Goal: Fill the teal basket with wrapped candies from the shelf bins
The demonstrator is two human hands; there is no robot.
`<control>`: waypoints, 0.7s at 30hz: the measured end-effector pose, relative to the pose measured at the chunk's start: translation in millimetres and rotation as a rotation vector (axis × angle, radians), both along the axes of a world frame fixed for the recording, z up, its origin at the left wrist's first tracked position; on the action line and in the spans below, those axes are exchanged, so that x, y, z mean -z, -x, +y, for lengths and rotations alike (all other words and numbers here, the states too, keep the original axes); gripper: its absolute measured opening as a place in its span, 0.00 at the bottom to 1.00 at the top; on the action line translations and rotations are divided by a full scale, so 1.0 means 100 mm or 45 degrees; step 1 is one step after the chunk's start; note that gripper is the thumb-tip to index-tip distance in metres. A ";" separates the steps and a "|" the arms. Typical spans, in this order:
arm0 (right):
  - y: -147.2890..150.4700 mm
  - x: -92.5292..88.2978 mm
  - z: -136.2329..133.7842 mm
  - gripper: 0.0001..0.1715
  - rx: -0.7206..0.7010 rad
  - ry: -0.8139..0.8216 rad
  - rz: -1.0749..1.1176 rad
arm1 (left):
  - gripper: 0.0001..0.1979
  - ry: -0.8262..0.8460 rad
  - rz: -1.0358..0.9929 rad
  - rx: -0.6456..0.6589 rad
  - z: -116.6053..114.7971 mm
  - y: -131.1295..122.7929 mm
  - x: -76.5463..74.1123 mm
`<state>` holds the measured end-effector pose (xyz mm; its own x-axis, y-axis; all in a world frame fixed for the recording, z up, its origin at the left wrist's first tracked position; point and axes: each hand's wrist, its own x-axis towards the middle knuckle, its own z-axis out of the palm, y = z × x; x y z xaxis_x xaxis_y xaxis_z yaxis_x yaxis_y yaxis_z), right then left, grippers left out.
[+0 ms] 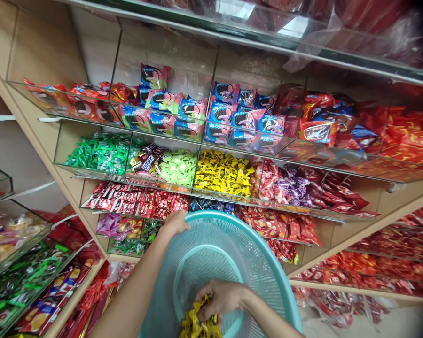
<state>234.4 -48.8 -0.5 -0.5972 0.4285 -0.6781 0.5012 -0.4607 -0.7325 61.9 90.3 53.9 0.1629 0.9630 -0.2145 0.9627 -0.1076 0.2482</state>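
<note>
My left hand (pixel 176 222) is closed over the far rim of a turquoise plastic mesh basket (pixel 268 249), which tilts toward me below the shelves. Inside the basket, my right hand (pixel 223 300) curls its fingers round some yellow-wrapped candies (pixel 199 326). More of these candies lie beneath and beside the fingers, near the basket's lower side. The same kind of yellow candies (pixel 223 173) fills a clear-fronted shelf bin above the basket. The fingertips of my left hand are partly hidden by the rim.
Green candies (pixel 98 152) and Snickers bars (pixel 148 162) share the row with the yellow bin. Blue-and-pink cookie packs (pixel 245 117) stand one shelf higher. A clear shelf front (pixel 232 37) juts out overhead. Another rack (pixel 24 281) stands at the left.
</note>
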 end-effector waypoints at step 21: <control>0.02 -0.02 -0.04 0.34 -0.243 -0.164 -0.095 | 0.15 -0.016 -0.024 0.031 0.01 0.00 0.03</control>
